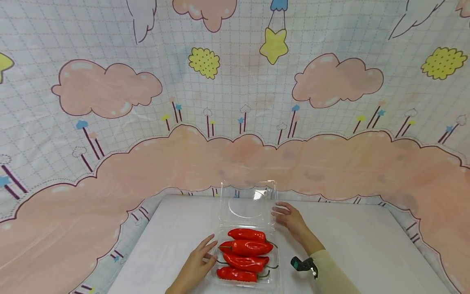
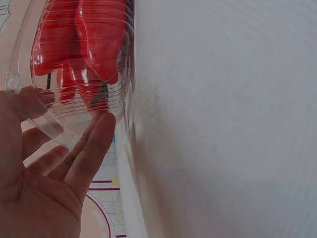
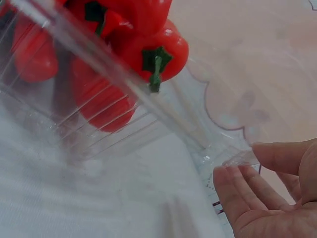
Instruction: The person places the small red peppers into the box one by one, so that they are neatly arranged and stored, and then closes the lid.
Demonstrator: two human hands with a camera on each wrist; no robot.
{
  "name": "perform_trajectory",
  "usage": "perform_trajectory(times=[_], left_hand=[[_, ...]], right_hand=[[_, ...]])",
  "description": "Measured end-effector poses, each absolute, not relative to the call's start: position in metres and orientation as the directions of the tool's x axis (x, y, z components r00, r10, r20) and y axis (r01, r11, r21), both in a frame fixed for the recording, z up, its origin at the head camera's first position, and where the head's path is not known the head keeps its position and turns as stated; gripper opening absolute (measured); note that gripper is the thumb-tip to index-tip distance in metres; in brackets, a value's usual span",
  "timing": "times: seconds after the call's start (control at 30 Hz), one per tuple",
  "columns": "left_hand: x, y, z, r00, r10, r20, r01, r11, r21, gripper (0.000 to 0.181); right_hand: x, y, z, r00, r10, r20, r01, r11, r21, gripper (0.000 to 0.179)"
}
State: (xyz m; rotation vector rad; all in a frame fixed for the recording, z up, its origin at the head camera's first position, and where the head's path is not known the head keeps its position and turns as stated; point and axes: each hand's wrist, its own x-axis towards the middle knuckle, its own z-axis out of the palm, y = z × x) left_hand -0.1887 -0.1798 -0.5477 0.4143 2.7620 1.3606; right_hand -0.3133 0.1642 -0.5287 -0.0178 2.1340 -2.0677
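Observation:
A clear plastic clamshell box (image 1: 277,269) lies with its lid (image 1: 247,210) raised behind it. Several glossy red peppers (image 1: 249,247) with green stems fill the base, stacked in a rough column. My left hand (image 1: 198,263) is at the box's left side, fingers extended; in the left wrist view the fingertips (image 2: 105,121) touch the ribbed wall. At the lid's right edge is my right hand (image 1: 290,220). Its thumb and fingertips pinch a thin clear corner of the plastic, as the right wrist view shows.
The box stands on a white tabletop (image 1: 352,245). Behind the table hangs a cloth (image 1: 227,159) printed with clouds and stars. A dark device (image 1: 302,264) is strapped at my right wrist, beside the beige sleeve (image 1: 332,273).

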Motion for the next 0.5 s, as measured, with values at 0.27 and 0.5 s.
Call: perform_trajectory(times=[0.27,0.5], left_hand=[[-0.1886,-0.1803,-0.5473,-0.964,0.256,0.078,0.216,0.574,0.79,0.05],[-0.1889,-0.1816,-0.5472,-0.964,0.246,0.106,0.234,0.578,0.782,0.051]], right_hand=[[-0.3132,0.1636,-0.5231,-0.988,-0.123,-0.095,0.091,0.037,-0.995,0.046],[-0.312,0.1638,-0.522,-0.991,-0.107,-0.081,0.077,0.041,-0.996,0.043]])
